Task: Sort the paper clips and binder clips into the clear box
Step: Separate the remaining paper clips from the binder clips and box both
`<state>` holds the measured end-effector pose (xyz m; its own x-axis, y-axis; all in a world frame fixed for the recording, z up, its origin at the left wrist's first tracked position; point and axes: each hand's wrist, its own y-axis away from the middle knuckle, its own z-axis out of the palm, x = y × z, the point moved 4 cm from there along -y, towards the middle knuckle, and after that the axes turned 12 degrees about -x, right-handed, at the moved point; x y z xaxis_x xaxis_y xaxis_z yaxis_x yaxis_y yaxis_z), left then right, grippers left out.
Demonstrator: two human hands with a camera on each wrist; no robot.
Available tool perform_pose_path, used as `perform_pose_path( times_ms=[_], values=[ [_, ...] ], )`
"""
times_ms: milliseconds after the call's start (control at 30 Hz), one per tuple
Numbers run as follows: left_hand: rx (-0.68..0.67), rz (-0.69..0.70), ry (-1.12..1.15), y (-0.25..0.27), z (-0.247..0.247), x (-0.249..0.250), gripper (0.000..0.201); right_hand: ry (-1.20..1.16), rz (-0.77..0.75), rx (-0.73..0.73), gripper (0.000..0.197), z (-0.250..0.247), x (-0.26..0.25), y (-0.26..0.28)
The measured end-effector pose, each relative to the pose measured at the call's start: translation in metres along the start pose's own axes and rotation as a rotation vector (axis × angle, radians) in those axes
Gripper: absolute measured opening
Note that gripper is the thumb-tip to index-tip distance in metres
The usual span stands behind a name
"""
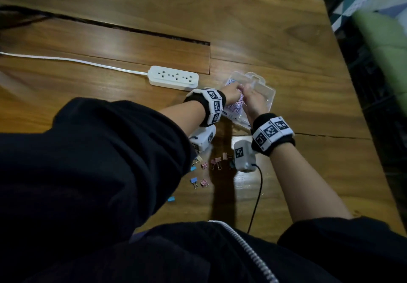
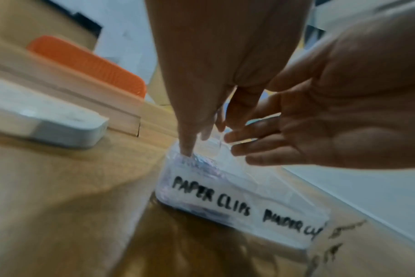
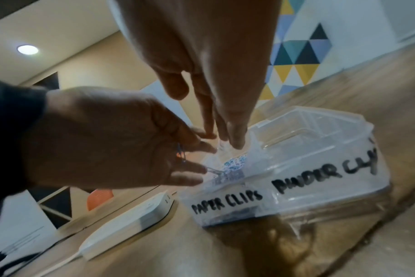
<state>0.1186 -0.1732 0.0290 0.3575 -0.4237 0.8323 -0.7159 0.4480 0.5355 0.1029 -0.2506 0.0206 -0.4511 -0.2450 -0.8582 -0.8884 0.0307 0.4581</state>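
Observation:
The clear box (image 1: 267,92) stands on the wooden table, its front marked "PAPER CLIPS" and "BINDER CLIPS" (image 3: 296,187). A heap of pastel paper clips (image 3: 235,163) fills its left compartment. My left hand (image 1: 232,94) reaches into that compartment with straight fingers (image 2: 188,142); a few paper clips (image 3: 181,155) hang between them. My right hand (image 1: 253,101) hovers over the divider, fingers (image 3: 232,135) straight and empty. Several pink, blue and yellow binder clips (image 1: 204,165) lie loose on the table nearer to me.
A white power strip (image 1: 174,77) with its cord lies just left of the box. The black wrist camera cable (image 1: 256,194) runs back toward my body. The table edge (image 1: 343,67) runs along the right, with green chairs beyond it.

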Motion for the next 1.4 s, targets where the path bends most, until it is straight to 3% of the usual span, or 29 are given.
perform_pose_path(
  times_ms=[100, 200, 300, 367, 533, 667, 767, 867, 967, 1033, 1167, 1400],
  values=[
    [0.004, 0.072, -0.241, 0.002, -0.007, 0.0, 0.047, 0.043, -0.036, 0.023, 0.046, 0.003, 0.007, 0.012],
    [0.046, 0.168, -0.298, 0.008, -0.02, -0.005, 0.043, 0.038, -0.071, 0.071, 0.046, 0.005, 0.015, 0.027],
    [0.146, 0.229, -0.26, 0.035, -0.042, -0.015, 0.032, 0.008, -0.103, 0.082, 0.027, 0.018, 0.026, 0.046],
    [0.168, 0.202, -0.329, 0.061, -0.059, -0.034, 0.027, 0.049, -0.138, -0.016, 0.019, 0.042, 0.035, 0.064],
    [0.113, -0.143, -0.613, 0.146, -0.096, -0.126, 0.031, 0.368, -0.15, -0.402, 0.013, 0.123, 0.062, 0.098],
    [0.035, -0.492, -0.692, 0.202, -0.108, -0.188, 0.061, 0.625, -0.193, -0.456, 0.03, 0.163, 0.06, 0.111],
    [-0.05, -0.582, -0.781, 0.227, -0.1, -0.213, 0.082, 0.745, -0.193, -0.501, 0.045, 0.185, 0.056, 0.113],
    [-0.079, -0.506, -0.869, 0.232, -0.089, -0.227, 0.082, 0.964, -0.215, -0.577, 0.063, 0.205, 0.054, 0.114],
    [-0.044, -0.388, -0.764, 0.229, -0.09, -0.227, 0.06, 1.21, -0.25, -0.548, 0.084, 0.214, 0.052, 0.111],
    [-0.016, -0.329, -0.728, 0.224, -0.092, -0.223, 0.041, 1.231, -0.254, -0.516, 0.086, 0.218, 0.051, 0.109],
    [0.053, -0.223, -0.791, 0.21, -0.09, -0.21, 0.019, 1.196, -0.261, -0.496, 0.072, 0.228, 0.052, 0.112],
    [0.075, -0.145, -0.849, 0.193, -0.075, -0.196, 0.025, 1.046, -0.284, -0.492, 0.029, 0.23, 0.047, 0.113]
  ],
)
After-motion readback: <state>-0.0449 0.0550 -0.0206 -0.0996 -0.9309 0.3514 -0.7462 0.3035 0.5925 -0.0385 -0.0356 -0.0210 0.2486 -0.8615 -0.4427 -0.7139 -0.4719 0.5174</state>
